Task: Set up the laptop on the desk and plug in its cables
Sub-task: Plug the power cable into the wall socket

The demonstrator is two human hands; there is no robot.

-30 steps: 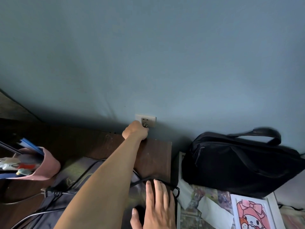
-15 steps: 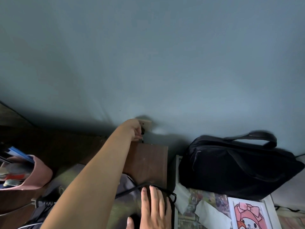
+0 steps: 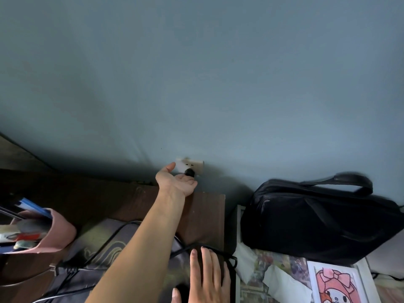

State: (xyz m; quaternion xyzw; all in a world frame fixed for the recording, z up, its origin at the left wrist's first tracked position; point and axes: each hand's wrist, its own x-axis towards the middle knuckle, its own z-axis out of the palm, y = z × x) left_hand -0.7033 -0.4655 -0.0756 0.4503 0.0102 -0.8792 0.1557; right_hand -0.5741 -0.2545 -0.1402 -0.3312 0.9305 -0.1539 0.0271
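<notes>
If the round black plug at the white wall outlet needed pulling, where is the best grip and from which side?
Pinch the round black plug by its body, not its cable, approaching straight from the desk side: it juts from the white wall outlet towards the left hand.

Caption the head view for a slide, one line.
Left hand reaches to a black plug at the cream wall socket; right hand rests flat on the dark desk.

Dim, bluish light. Deep shadow at 9 o'clock over the desk (image 3: 209, 215). Motion blur, wide-angle bending at edges.
</notes>
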